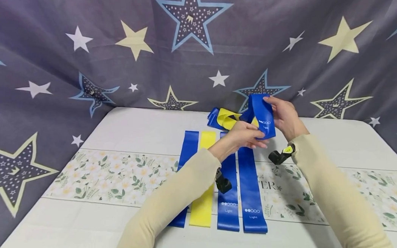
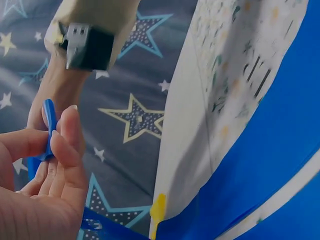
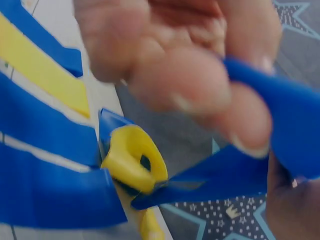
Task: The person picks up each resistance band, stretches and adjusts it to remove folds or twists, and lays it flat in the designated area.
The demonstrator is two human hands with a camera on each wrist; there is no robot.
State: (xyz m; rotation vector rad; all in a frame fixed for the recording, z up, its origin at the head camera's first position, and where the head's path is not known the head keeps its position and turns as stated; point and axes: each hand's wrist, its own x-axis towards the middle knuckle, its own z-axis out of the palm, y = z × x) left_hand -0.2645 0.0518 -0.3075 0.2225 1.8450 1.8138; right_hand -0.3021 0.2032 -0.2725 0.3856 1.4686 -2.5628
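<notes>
Currently, the flat blue rubbery band w/ white "Light" print (image 1: 265, 110) is up off the tbl near its far edge, both hands on it. L hand (image 1: 241, 135) pinches its lower part, thumb vs. fingers; R hand (image 1: 284, 115) pinches the upper right edge.

Step in hand: prob. opening out/straightening this band. Next move seems to call for keeping both pinches and drawing the band clear of the crumpled yellow band (image 1: 226, 118) and small folded blue piece (image 1: 213, 117) just beside it; can't tell if they're linked.

Nearer the person, four strips lie lengthwise, side by side: left blue strip (image 1: 188, 145), flat yellow strip (image 1: 200, 211), then two printed blue ones, inner (image 1: 228, 217) and outer (image 1: 253, 196). Under them, white tbl w/ floral panel (image 1: 113, 178); behind, dark grey star-print curtain (image 1: 247, 26).
</notes>
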